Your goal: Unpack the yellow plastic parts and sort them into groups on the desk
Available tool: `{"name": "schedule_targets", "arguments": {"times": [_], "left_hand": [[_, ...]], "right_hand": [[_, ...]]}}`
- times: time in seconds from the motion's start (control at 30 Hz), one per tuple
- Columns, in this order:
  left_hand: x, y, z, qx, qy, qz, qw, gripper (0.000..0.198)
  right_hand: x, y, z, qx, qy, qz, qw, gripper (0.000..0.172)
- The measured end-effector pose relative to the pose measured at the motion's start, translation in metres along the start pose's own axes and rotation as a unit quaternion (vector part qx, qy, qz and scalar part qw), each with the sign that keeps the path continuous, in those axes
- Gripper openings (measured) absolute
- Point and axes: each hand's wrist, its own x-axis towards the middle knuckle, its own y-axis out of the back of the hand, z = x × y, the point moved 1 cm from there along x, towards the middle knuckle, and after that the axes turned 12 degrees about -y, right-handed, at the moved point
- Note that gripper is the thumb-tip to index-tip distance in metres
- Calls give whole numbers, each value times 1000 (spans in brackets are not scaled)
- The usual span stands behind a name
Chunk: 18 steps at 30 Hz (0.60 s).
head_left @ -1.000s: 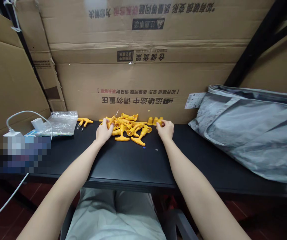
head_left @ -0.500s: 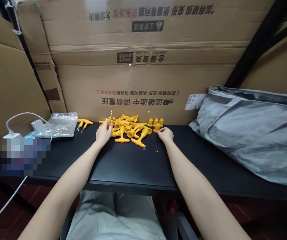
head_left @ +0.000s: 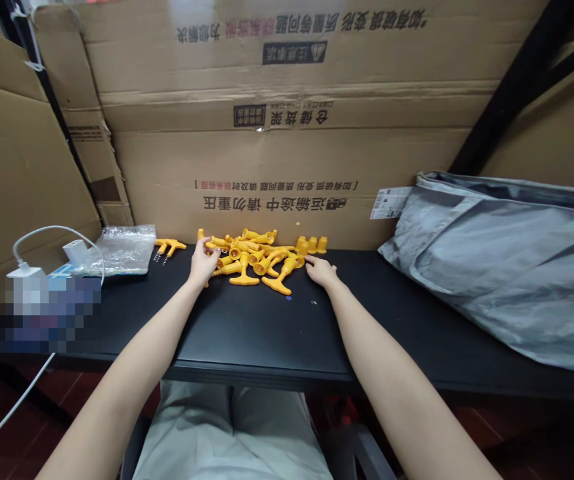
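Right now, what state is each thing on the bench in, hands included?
Left hand: closed on a yellow corkscrew.
Right hand: fingertips at the nearest yellow cup; grip unclear.
Other yellow cups: standing upright.
Yellow pile: pieces jumbled, lying down.
Corkscrew pair: lying down, metal spirals bare.
Clear plastic wrap: crinkled, lying down.
White adapter: cable plugged in.
Gray bag: slumped, creased.
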Motion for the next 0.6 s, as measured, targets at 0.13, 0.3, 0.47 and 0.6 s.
{"name": "schedule_targets", "arguments": {"times": [0.13,0.3,0.47,0.6], "left_hand": [[3,-2,0,-90,45,17,995,45],[8,2,4,-133,92,95,982,35],[15,17,-4,-35,79,120,989,40],[28,33,-14,189,46,73,978,44]], "right_hand": [[0,0,-1,-10,6,-14,1000,47],[0,-1,-1,-13,11,-5,1000,48],[-1,-1,0,-9,23,7,1000,47],[-2,0,0,-4,24,1,1000,48]]}}
